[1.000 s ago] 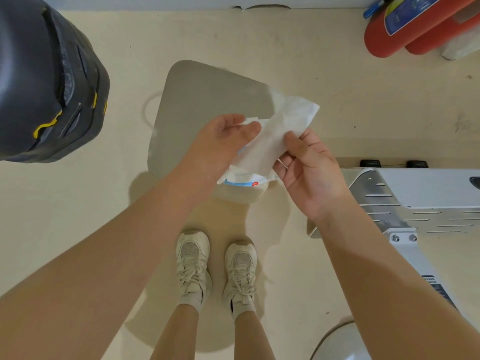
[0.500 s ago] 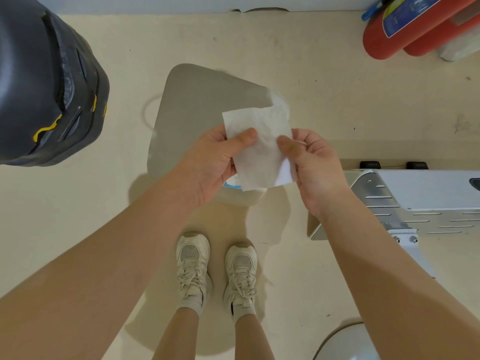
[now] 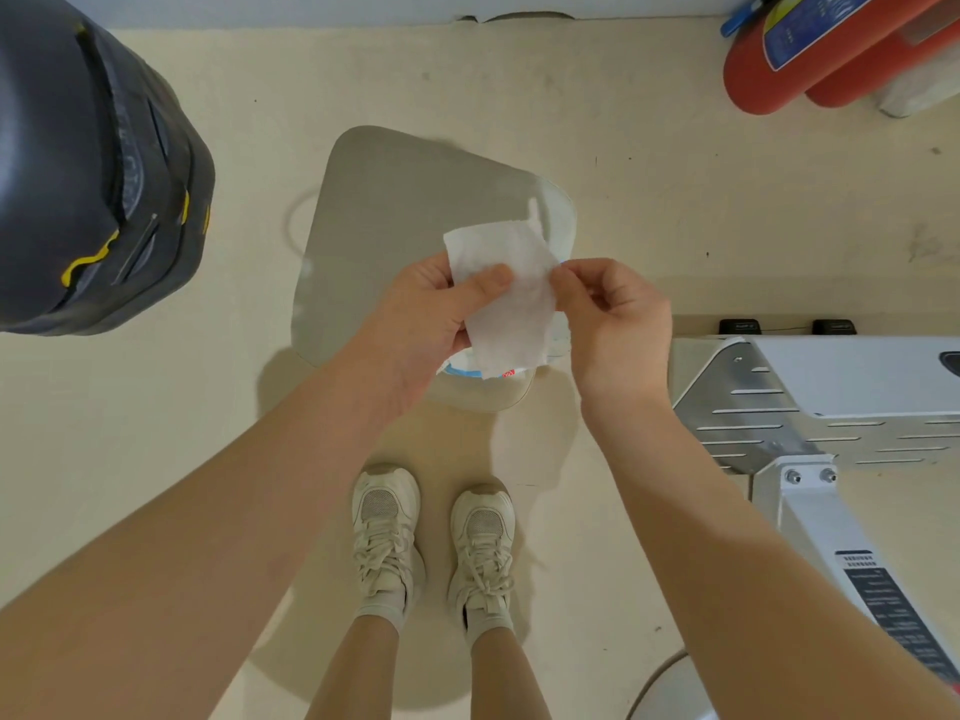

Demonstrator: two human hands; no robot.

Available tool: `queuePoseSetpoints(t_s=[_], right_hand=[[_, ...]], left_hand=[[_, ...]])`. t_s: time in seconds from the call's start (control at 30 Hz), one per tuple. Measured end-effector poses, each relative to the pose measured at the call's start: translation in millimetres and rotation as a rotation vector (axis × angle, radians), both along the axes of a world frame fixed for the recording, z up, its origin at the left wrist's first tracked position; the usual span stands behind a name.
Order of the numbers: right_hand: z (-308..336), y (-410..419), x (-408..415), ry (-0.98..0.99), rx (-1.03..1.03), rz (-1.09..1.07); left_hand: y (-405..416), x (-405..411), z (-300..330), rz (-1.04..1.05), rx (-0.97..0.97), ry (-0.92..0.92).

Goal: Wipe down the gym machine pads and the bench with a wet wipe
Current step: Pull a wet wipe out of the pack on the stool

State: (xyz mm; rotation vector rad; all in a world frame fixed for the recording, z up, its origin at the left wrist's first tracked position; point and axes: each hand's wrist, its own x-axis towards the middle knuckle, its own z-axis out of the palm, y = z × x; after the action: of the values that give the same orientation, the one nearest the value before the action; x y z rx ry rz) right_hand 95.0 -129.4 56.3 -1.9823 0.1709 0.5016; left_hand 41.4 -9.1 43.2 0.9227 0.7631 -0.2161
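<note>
Two pale trainers (image 3: 434,543) stand side by side on the cream floor (image 3: 649,200), toes pointing away from the camera, and two bare forearms reach out above them. Up at the middle, the left hand (image 3: 415,324) has the wet wipe (image 3: 511,298) gripped, thumb pressed flat across its near face with the other fingers curled behind, so those fingers are clamped on the sheet. The right hand (image 3: 615,317) comes in from the other side, thumb and forefinger together in a fine pinch on the wipe's right edge. The wipe hangs as a folded white oblong between both hands, held up in the air, touching nothing but skin. Just beneath it peeks a wipe packet (image 3: 480,368) with blue and red print, resting on the near corner of a grey rounded stool seat (image 3: 395,226); most of the packet is hidden behind the hands. To the right sits the white and perforated metal frame of a gym machine (image 3: 810,407). Top left looms a dark punch bag (image 3: 78,163) with a yellow zigzag mark. Far off at the top right, two red cylinders (image 3: 821,49) lie by the wall
</note>
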Motion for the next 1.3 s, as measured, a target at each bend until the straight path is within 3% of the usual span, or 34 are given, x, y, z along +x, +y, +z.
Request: queuePoseSetpoints(t_s=[0.07, 0.2, 0.3, 0.37, 0.47, 0.6, 0.67, 0.77, 0.87, 0.97, 1.03, 1.1, 1.3], right_hand=[[-2, -6, 5, 0.031, 0.011, -0.091], [-6, -16, 17, 0.274, 0.163, -0.352], [-9, -21, 19, 0.380, 0.187, -0.410], [-8, -22, 18, 0.425, 0.224, -0.375], [-3, -23, 12, 0.474, 0.185, -0.153], [1, -23, 7, 0.520, 0.272, -0.022], [0, -25, 6, 0.489, 0.295, 0.075], [-3, -26, 3, 0.245, 0.075, 0.256], [-3, -22, 1, 0.120, 0.002, 0.237], [-2, -17, 0, 0.038, -0.021, 0.221], [-4, -15, -2, -0.069, -0.072, 0.201], [-4, -14, -3, -0.128, -0.097, 0.187], [-8, -23, -4, -0.162, -0.155, 0.296]], left_hand=[[2, -4, -4, 0.021, 0.007, 0.026], [4, -12, -15, 0.070, 0.049, 0.103], [1, -14, -20, 0.043, 0.106, 0.140], [-3, -14, -21, 0.029, 0.174, 0.161], [-7, -14, -22, 0.061, 0.255, 0.182], [-11, -13, -18, 0.107, 0.132, 0.191], [-12, -13, -17, 0.127, 0.082, 0.179], [-11, -14, -13, 0.162, -0.035, 0.100], [-7, -17, -10, 0.117, -0.216, -0.062], [-1, -18, -7, 0.047, -0.348, -0.090], [-1, -16, -8, -0.030, -0.264, -0.039], [-5, -12, -8, -0.162, -0.023, -0.029], [-3, -9, -8, -0.493, 0.478, -0.256]])
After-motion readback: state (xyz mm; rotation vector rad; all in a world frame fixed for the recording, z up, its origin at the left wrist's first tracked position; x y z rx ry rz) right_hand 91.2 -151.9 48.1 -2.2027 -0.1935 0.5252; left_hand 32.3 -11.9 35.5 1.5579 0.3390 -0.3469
